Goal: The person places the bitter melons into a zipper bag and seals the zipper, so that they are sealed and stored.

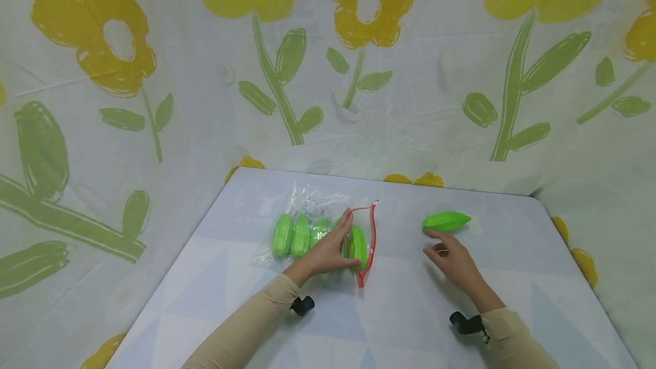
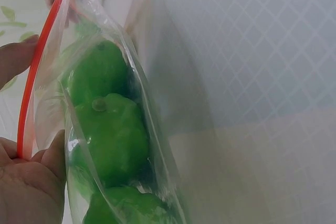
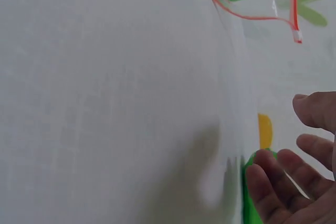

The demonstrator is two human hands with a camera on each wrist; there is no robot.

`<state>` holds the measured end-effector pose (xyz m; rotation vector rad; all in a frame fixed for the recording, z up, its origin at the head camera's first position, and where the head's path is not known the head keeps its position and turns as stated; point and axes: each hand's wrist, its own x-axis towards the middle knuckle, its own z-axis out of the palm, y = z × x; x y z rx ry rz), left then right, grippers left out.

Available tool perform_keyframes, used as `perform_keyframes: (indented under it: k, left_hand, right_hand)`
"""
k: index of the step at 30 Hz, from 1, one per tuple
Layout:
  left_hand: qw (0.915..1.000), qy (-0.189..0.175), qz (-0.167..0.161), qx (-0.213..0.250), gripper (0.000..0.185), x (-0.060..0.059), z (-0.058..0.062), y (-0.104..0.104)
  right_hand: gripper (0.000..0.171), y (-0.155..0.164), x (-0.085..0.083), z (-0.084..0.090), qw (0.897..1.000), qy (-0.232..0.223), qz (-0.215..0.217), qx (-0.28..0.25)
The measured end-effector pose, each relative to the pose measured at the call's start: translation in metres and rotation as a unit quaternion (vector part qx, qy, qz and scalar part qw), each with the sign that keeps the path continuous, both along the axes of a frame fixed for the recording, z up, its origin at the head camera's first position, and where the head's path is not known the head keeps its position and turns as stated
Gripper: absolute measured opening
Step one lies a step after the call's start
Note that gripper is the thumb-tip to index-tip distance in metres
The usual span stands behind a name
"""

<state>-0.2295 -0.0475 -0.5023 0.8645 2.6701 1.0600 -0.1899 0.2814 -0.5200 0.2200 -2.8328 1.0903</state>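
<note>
Plastic bag [image 1: 307, 226]: clear, thin, soft and probably slippery; lies on the table [image 1: 400, 312], green toy fruits [image 1: 292, 236] inside; best held at the red zip edge [image 1: 373, 238].
Loose green fruit [image 1: 446, 221]: looks light and stiff; lies apart, right of the bag; take it around the middle.
Left hand [image 1: 330, 252]: pinches the bag mouth, forearm low.
Right hand [image 1: 453, 261]: fingers relaxed and spread, holding nothing, just beside the loose fruit.

Wearing long beige sleeves on both arms, snug fit, running to wrists. Carrying small black wrist-cam mounts, one per forearm: left unit [image 1: 302, 305] sitting under cuff, right unit [image 1: 467, 323] w/ black strap showing. Left hand [image 1: 328, 252] & right hand [image 1: 453, 261] going bare, no gloves.
</note>
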Motion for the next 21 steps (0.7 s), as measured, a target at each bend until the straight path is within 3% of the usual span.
perform_keyframes:
  k: [15, 21]
  left_hand:
    - [1.0000, -0.003, -0.003, 0.002, 0.113, 0.001, 0.001, -0.001]
    - [1.0000, -0.001, -0.002, 0.000, 0.114, 0.001, 0.002, -0.001]
  right_hand:
    - [0.059, 0.019, -0.013, 0.005, 0.994, -0.015, -0.107, 0.016]
    - [0.061, 0.021, -0.021, 0.007, 0.993, -0.023, -0.116, 0.010]
